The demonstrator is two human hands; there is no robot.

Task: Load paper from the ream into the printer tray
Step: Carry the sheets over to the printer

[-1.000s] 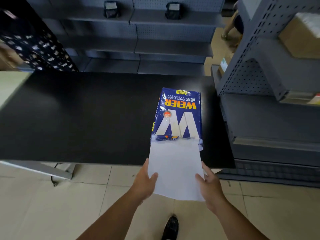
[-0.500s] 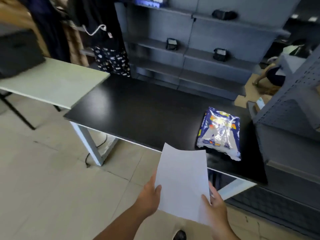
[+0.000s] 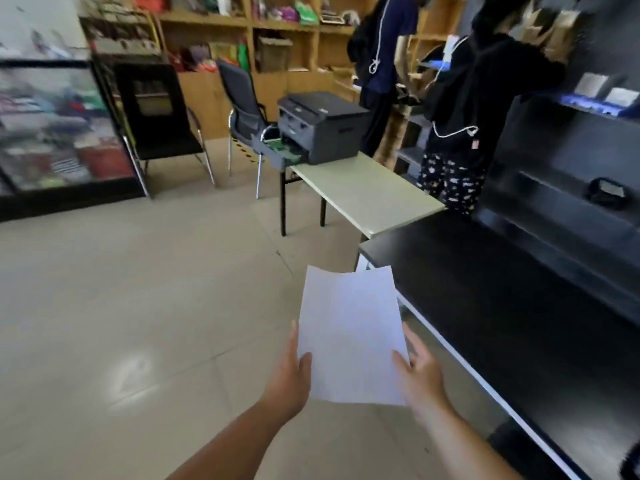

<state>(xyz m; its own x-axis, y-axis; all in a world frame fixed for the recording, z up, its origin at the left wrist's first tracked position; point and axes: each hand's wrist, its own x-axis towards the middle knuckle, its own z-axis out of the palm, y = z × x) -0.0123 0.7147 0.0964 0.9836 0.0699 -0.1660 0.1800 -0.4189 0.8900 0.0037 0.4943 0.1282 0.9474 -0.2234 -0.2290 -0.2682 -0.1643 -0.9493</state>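
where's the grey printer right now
In the head view, the boxy grey printer sits upper centre on the far end of the pale green table, its paper tray pulled out toward the black chair.

Two hands: left hand (image 3: 289, 379), right hand (image 3: 420, 375). One stack of white paper (image 3: 349, 336), thickness unclear. One grey printer (image 3: 322, 124), far, with one tray (image 3: 277, 152) pulled out. Two tables: pale table (image 3: 367, 195) far, black table (image 3: 519, 323) right. Two chairs (image 3: 156, 123) (image 3: 242, 105), far left. Two standing people (image 3: 384, 64) (image 3: 464, 109), far right.
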